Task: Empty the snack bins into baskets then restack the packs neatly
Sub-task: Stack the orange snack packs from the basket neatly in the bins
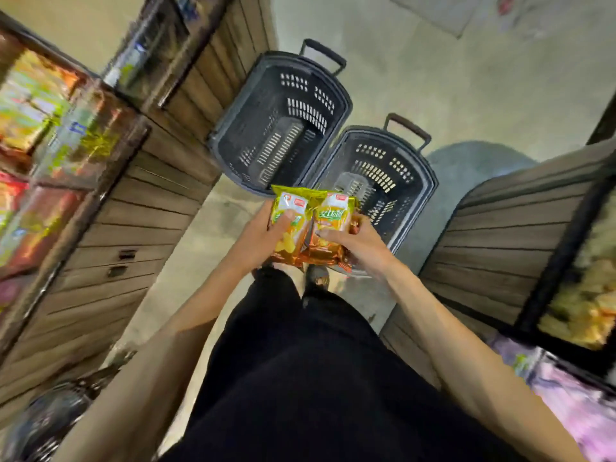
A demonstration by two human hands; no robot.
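Grip: left hand [256, 238] and right hand [356, 243] clamp bundle of chip packs [333, 213], thumbs on top, at near basket [433, 185] edge. Far basket [346, 98] beside it. Risk: slick foil slips, packs hit floor [433, 78].

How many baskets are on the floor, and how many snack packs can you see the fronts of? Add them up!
Baskets: 2 (far basket, near basket)
Snack packs with fronts showing: 2 (left pack, right pack); orange packs underneath too hidden to count
Total: 4
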